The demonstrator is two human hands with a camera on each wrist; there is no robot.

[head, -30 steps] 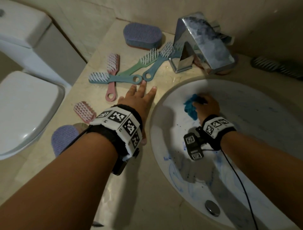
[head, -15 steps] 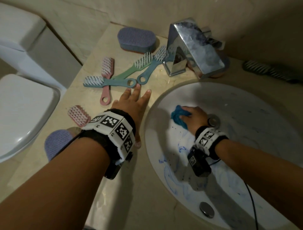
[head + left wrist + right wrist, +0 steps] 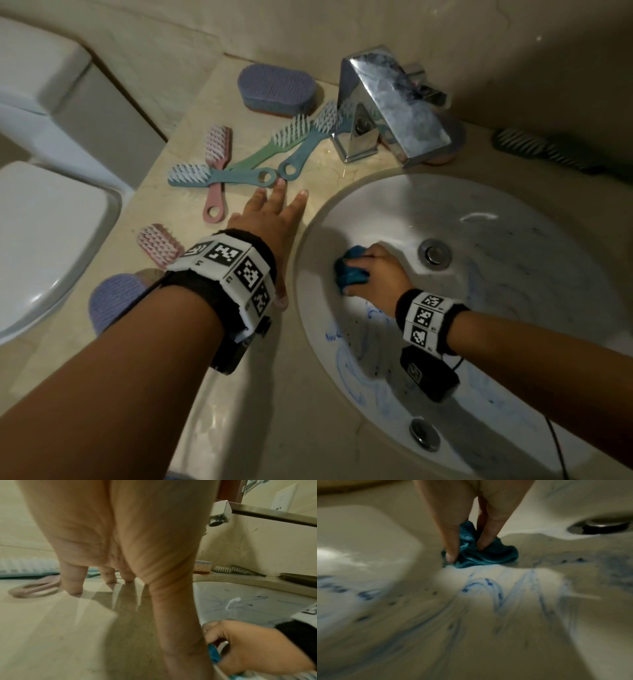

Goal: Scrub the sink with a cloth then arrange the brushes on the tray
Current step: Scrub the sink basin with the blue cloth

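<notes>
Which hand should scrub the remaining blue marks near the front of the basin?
Right. The right hand already grips the teal cloth inside the sink, next to the blue marks. The left hand rests flat on the counter, holding nothing.

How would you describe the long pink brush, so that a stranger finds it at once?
Start at the chrome tap behind the sink and look left along the counter to the fan of long-handled brushes. The long pink brush lies under a blue one; it alone is pink with a ring-ended handle.
</notes>
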